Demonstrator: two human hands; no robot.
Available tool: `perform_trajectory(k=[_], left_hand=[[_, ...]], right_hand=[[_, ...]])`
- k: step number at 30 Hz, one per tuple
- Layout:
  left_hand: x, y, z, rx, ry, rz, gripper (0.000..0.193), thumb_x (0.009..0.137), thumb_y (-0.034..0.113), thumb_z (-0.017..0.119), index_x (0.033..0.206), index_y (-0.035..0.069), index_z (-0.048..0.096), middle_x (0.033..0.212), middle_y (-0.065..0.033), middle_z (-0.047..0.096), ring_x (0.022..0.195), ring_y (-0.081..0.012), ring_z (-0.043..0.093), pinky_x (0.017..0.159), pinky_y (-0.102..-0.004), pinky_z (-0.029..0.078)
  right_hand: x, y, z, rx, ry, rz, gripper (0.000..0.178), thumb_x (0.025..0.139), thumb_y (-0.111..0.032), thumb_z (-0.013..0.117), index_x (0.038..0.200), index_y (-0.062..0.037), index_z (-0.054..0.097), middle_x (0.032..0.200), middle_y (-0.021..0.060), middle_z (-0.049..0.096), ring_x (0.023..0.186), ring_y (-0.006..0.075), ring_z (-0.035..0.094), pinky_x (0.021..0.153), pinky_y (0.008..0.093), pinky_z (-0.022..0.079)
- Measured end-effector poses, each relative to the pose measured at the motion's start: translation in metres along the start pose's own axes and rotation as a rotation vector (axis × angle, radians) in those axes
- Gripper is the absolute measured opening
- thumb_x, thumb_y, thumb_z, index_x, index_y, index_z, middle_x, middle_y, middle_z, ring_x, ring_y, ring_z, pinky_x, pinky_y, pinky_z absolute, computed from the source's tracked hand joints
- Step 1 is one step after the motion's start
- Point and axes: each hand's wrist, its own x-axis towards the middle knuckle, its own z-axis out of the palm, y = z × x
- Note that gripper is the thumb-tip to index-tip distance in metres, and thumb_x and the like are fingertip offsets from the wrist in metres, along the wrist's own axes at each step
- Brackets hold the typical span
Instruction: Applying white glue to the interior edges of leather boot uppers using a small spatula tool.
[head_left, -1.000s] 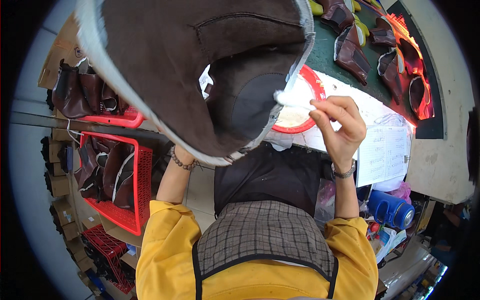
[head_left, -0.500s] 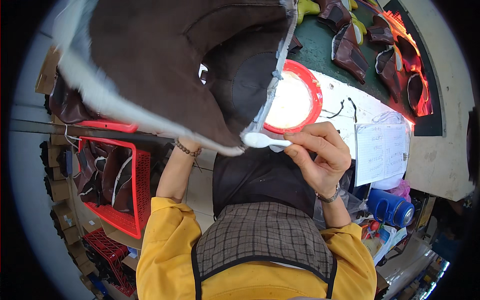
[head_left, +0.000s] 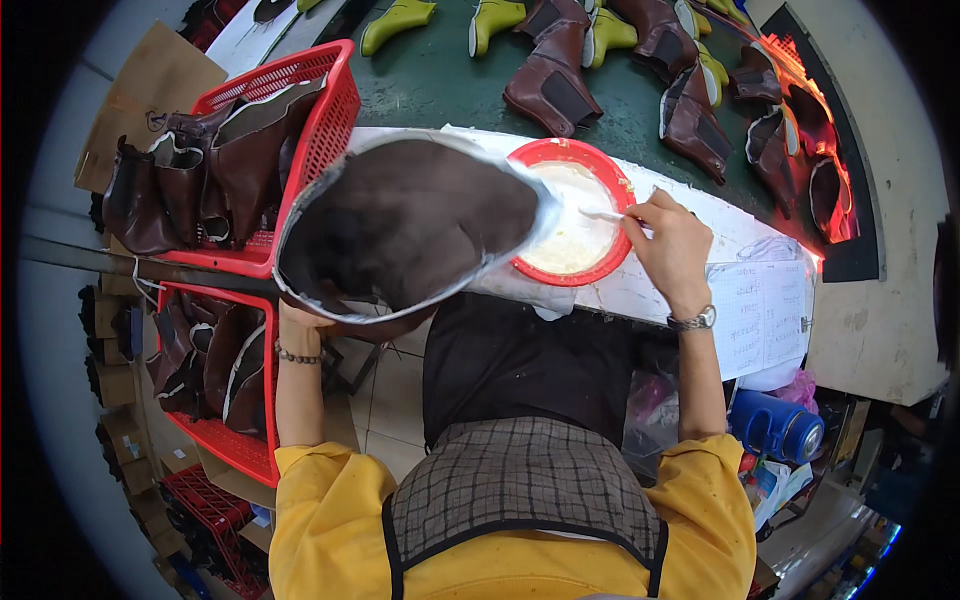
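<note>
My left hand (head_left: 304, 318) is closed on a dark brown leather boot upper (head_left: 400, 220), which hides most of its fingers. The upper's wide, pale-edged opening faces up at me, and its right end is blurred beside a red bowl (head_left: 618, 262). White paste (head_left: 568, 235) fills much of that bowl. Over the bowl's right rim, my right hand (head_left: 672, 245) pinches the handle of a small white spoon (head_left: 600, 214). The spoon's head reaches down to the paste, where it is hard to make out.
Red baskets (head_left: 345, 100) of brown boot uppers stand at left, one above the other. Brown boots (head_left: 552, 85) and yellow-green boot lasts (head_left: 398, 24) lie on the green bench, near a glowing orange heater (head_left: 845, 200). Written sheets (head_left: 758, 315) and a blue flask (head_left: 778, 427) are at right.
The boot upper has swung down and away from me, uncovering the bench and baskets. My right hand has moved up and right, bringing the spoon from the upper's edge into the bowl.
</note>
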Motion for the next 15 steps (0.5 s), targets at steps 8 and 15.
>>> perform_trajectory(k=[8, 15], left_hand=[[0.050, 0.023, 0.071, -0.272, 0.057, -0.219, 0.100, 0.067, 0.024, 0.091, 0.150, -0.002, 0.041, 0.150, -0.0194, 0.050, 0.135, -0.0233, 0.053, 0.116, -0.0415, 0.042], [0.066, 0.052, 0.076, -0.477, 0.181, -0.386, 0.100, 0.069, 0.027, 0.090, 0.151, -0.001, 0.041, 0.152, -0.0200, 0.048, 0.137, -0.0234, 0.051, 0.117, -0.0421, 0.041]], right_hand=[[0.026, -0.042, -0.036, 0.854, 0.145, -0.228, 0.016, 0.083, -0.003, 0.081, 0.099, -0.0040, 0.080, 0.089, 0.0051, 0.070, 0.076, 0.0110, 0.063, 0.065, 0.0241, 0.049], [0.002, -0.029, -0.033, 0.771, 0.132, -0.115, 0.015, 0.083, 0.000, 0.080, 0.098, -0.0028, 0.080, 0.092, 0.0071, 0.071, 0.074, 0.0104, 0.065, 0.063, 0.0230, 0.050]])
